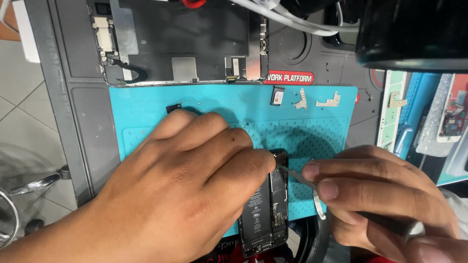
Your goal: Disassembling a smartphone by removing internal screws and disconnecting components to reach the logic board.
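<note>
An opened phone body with its black battery showing lies on a teal silicone mat. My left hand lies flat over the phone's left part and presses it down; most of the phone is hidden under it. My right hand grips metal tweezers, whose tips touch the phone's upper right edge. The phone's detached screen panel lies face down beyond the mat, its metal back plate up.
Small metal brackets and a small tray part rest on the mat's far right edge. White cables and a black rounded object sit at top right. A second blue mat with parts is to the right. The dark work platform ends at the left above a tiled floor.
</note>
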